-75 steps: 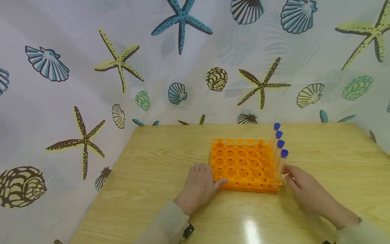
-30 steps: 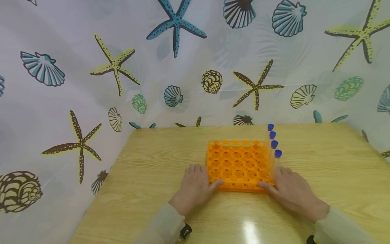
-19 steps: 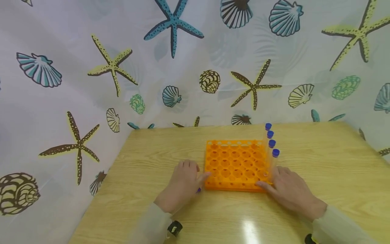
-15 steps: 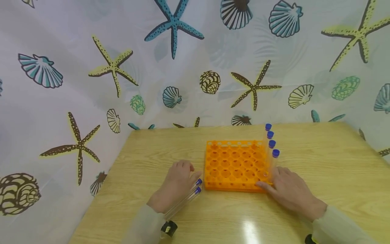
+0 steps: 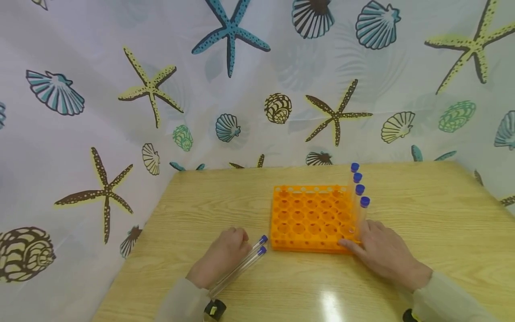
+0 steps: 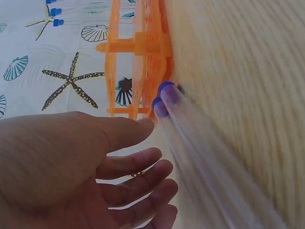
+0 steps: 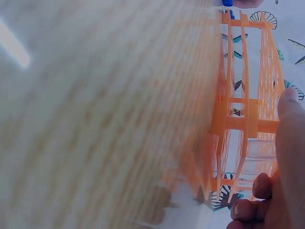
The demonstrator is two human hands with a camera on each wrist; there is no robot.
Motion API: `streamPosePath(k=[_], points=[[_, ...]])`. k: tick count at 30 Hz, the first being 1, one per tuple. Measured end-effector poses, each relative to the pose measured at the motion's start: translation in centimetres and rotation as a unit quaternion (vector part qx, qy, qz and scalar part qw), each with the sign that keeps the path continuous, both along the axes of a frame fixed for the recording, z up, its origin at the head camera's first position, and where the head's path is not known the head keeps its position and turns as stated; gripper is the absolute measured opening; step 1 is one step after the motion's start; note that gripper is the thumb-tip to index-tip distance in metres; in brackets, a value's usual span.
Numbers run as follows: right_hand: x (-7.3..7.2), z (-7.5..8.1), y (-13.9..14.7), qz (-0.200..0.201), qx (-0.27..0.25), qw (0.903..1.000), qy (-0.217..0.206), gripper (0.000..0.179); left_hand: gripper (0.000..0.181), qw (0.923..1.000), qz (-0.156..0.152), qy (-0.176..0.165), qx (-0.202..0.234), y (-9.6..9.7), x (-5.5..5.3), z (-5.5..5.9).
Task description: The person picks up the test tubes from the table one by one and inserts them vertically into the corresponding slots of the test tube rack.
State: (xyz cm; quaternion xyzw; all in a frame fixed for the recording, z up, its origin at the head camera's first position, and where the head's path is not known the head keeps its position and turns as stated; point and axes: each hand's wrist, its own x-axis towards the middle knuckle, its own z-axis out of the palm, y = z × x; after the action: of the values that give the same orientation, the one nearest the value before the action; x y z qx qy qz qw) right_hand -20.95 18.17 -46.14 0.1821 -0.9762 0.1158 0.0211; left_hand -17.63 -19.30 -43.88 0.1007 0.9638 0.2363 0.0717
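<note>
An orange test tube rack (image 5: 314,245) stands on the wooden table, with a column of several blue-capped tubes (image 5: 360,210) upright along its right end. My right hand (image 5: 388,252) grips the rack's right front corner. In the right wrist view its thumb lies on the rack's top and the other fingers (image 7: 250,210) curl at the end. Left of the rack, two clear blue-capped test tubes (image 5: 239,270) lie side by side on the table. Beside them is my left hand (image 5: 225,255), apart from the rack. Its fingers (image 6: 143,191) are loosely bent and hold nothing in the left wrist view.
The wood-grain table (image 5: 201,201) reaches back to a white curtain (image 5: 249,98) printed with starfish and shells. A similar curtain stretch borders the table's left side. Dark bands show at both wrists.
My left hand has let go of the rack's left edge and moved left and nearer, uncovering two tubes. Earlier, my right hand went from beside the tubes to gripping the rack's corner.
</note>
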Motion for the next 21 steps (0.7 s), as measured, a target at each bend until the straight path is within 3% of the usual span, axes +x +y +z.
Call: streamPosePath(k=[3,13,21], points=[[0.10,-0.04,-0.02,0.006,-0.003,0.9999,0.008,0.099,0.016,0.9999,-0.003,-0.008,-0.008,0.07,0.08,-0.23],[0.09,-0.03,0.05,0.005,-0.003,0.9999,0.008,0.102,0.007,0.9993,-0.020,0.029,-0.016,0.28,0.05,-0.96],[0.16,-0.01,0.10,0.005,0.003,0.9999,0.015,0.100,0.018,0.9991,0.040,0.010,-0.005,0.41,-0.42,-0.33]])
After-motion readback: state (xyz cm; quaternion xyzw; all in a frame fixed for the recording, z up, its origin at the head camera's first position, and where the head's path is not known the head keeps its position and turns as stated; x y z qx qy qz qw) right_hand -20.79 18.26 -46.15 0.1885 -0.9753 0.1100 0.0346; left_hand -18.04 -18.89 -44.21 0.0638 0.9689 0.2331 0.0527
